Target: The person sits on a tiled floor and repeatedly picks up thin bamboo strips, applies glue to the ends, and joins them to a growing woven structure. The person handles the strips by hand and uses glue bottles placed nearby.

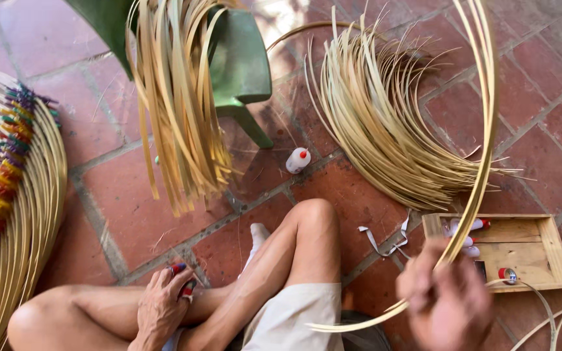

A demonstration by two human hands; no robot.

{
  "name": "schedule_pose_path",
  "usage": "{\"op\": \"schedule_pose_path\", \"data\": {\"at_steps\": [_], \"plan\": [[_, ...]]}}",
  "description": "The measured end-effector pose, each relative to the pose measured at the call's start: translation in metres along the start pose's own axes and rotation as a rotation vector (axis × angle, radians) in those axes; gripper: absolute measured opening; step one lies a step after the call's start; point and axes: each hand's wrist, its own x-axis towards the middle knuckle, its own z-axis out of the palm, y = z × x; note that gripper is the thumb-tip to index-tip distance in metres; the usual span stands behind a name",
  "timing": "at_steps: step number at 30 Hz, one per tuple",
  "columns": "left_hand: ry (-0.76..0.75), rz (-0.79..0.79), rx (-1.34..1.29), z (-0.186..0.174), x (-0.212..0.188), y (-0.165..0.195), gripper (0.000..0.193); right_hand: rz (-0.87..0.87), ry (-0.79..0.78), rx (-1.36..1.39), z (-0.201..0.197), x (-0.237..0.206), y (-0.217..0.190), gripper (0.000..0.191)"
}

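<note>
Okay, head view, the only one. Right hand at 4 o'clock, blurred, fingers closed around a bundle of long bamboo strips that arcs up past 1 o'clock and out of frame; the tail ends poke out below the fist toward 6 o'clock. Left hand at 7 o'clock rests on the crossed leg, curled around a small red-and-blue object, can't tell what it is.

Handling, as a judgement: strips look light, thin, springy, stiff along the length but bending easily; likely splintery edges, would kink if pinched hard. Best hold is near the gathered lower end, where the fist already sits, all strips together.

Surroundings: wooden tray just beside the right hand at 3 o'clock, with small glue bottles and a tape roll. Loose fan of strips on the brick floor at 1 o'clock. Another strip bunch hangs over a green plastic chair at 12. White bottle with red cap near centre. Wrapped hoop stack at 9 o'clock. Open room: bare bricks between the knee and the fan; the long arc could sweep the tray's edge or the fan.
</note>
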Motion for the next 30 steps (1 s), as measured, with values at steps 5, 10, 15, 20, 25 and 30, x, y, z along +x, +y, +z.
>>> {"op": "schedule_pose_path", "data": {"at_steps": [5, 10, 15, 20, 25, 30], "plan": [[0.132, 0.095, -0.131, -0.015, -0.002, 0.011, 0.049, -0.347, 0.178, -0.617, 0.022, -0.108, 0.144, 0.03], [0.137, 0.17, -0.199, -0.043, -0.007, 0.032, 0.049, -0.481, 0.023, -0.444, 0.042, -0.103, 0.141, 0.024], [0.331, 0.51, -0.294, -0.071, -0.029, 0.068, 0.045, -0.728, -0.557, -0.93, 0.1, -0.039, 0.086, 0.031], [0.617, 0.774, 0.05, -0.089, -0.073, 0.108, 0.056, -0.308, -1.134, -1.331, 0.13, -0.029, 0.109, 0.041], [0.116, 0.625, -0.432, -0.103, -0.029, 0.112, 0.045, 0.002, -1.437, -1.533, 0.117, -0.029, 0.128, 0.011], [-0.632, 0.362, -0.72, -0.112, 0.007, 0.151, 0.03, -0.169, -1.36, -1.711, 0.109, -0.01, 0.083, 0.021]]}}
